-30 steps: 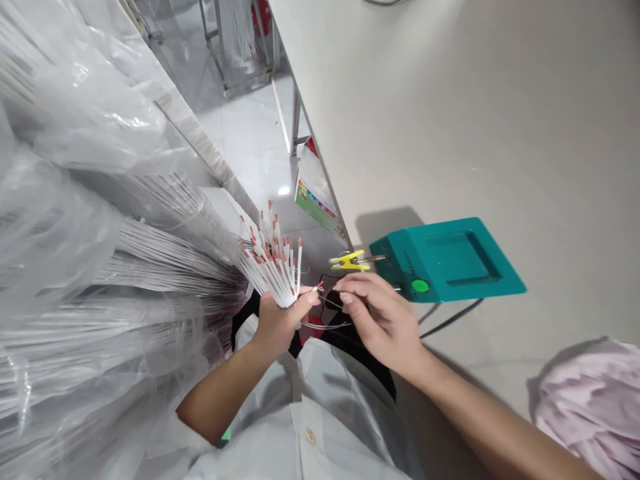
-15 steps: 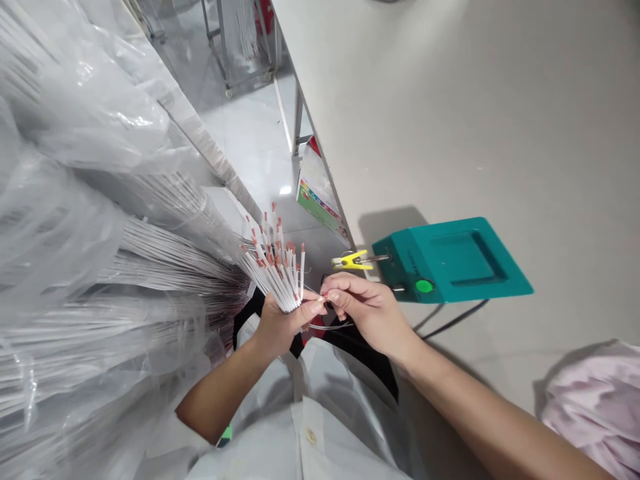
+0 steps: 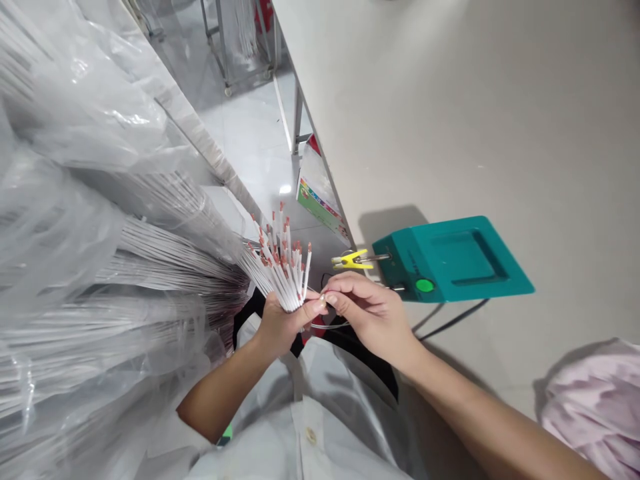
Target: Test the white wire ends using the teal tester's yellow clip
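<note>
My left hand [image 3: 287,325] is wrapped round a bundle of white wires [image 3: 285,280], whose reddish copper-coloured ends fan upward. Its thumb reaches right and meets the fingertips of my right hand [image 3: 367,307]. My right hand is closed in a pinch at that spot, on what looks like the end of a single thin wire; the fingers hide most of it. Below the two hands a pale loose wire [image 3: 330,326] curves across. Just beyond my right hand, a yellow clip [image 3: 353,259] sits on the metal prong of a teal device [image 3: 450,257] with a green button.
The teal device rests on a grey table [image 3: 475,120], its dark cables trailing toward me. Pink cloth [image 3: 595,400] lies at the lower right. On the left are plastic-covered bundles of white wires [image 3: 155,253]. A printed box [image 3: 320,193] stands on the floor by the table edge.
The bundle's upper ends have shifted slightly to the right. My right-hand fingers have closed in a little, still meeting the left thumb.
</note>
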Tool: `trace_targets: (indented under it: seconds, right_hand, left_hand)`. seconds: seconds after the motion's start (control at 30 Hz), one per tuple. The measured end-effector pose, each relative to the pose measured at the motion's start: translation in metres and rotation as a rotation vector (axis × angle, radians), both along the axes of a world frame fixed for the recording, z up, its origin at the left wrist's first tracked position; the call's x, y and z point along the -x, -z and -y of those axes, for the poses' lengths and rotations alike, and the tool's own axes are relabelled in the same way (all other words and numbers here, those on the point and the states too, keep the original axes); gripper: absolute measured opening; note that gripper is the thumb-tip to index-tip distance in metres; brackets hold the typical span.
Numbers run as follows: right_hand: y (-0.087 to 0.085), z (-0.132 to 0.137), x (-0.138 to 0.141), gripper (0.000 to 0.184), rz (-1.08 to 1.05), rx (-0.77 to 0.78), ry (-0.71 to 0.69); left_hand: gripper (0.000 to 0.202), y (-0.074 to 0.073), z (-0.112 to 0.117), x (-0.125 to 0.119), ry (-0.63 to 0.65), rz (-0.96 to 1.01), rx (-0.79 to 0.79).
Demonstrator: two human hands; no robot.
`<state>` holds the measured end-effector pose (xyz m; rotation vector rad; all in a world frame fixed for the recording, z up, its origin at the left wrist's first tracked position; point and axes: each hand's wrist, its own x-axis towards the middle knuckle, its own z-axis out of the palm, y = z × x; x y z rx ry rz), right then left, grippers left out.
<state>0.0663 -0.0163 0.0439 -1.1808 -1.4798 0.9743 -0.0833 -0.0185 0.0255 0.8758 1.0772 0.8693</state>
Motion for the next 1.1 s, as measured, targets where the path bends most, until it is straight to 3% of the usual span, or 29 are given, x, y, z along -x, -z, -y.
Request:
trace_targets:
  seconds: [0.2, 0.43, 0.6, 0.77, 0.97, 1.1]
  right_hand:
    - [0.01, 0.007, -0.003, 0.011, 0.56, -0.441, 0.104]
    - [0.011, 0.009, -0.001, 0.011, 0.264, -0.163, 0.067]
    - [0.017, 0.017, -0.01, 0.011, 0.514, -0.338, -0.054]
    - [0.008, 0.011, -0.01, 0.011, 0.31, -0.167, 0.088]
    - [0.009, 0.003, -0.001, 0.01, 0.221, -0.149, 0.073]
    - [0.016, 0.006, -0.006, 0.01, 0.474, -0.325, 0.059]
  left_hand:
    - [0.02, -0.003, 0.002, -0.005, -0.068, -0.097, -0.001]
    - [0.02, 0.001, 0.004, -0.009, -0.161, -0.072, 0.007]
    - [0.022, 0.002, 0.001, -0.006, -0.203, -0.073, 0.023]
    - [0.023, -0.001, 0.002, -0.007, -0.17, -0.109, -0.002]
    - [0.02, -0.013, 0.003, -0.01, -0.057, -0.245, -0.07]
    - [0.017, -0.013, 0.004, -0.01, -0.04, -0.315, -0.063]
